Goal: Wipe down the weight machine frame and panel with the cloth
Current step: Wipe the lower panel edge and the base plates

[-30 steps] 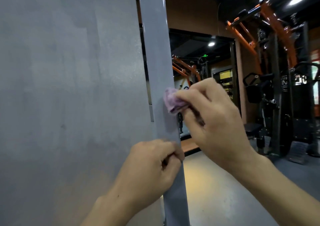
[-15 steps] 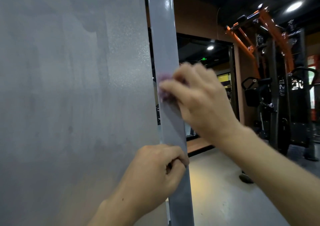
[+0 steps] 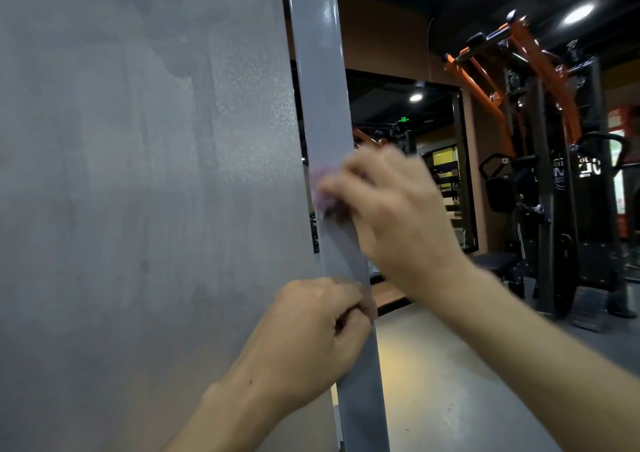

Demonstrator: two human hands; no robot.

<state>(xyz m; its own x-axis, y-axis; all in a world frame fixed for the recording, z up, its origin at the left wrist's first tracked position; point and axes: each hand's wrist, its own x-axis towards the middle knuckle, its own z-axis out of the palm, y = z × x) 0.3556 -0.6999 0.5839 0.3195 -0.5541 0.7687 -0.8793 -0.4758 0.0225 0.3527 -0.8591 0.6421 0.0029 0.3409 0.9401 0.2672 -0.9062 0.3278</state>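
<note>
A wide grey panel (image 3: 138,192) fills the left half of the head view. Beside it stands the machine's grey upright frame post (image 3: 320,98). My right hand (image 3: 391,216) holds a small purple cloth (image 3: 323,192) bunched under its fingers and presses it against the post at mid height; hand and cloth are blurred by motion. Below it, my left hand (image 3: 311,337) grips the post's edge with curled fingers, thumb side toward the panel.
To the right, across a grey floor (image 3: 450,382), stands a black and orange weight rig (image 3: 540,161) with a dark bench (image 3: 498,264). A mirror or doorway (image 3: 408,161) lies behind the post. Ceiling lights shine above.
My right hand with the cloth rose along the post from one second ago, then slid slightly back down. My left hand kept its grip on the post.
</note>
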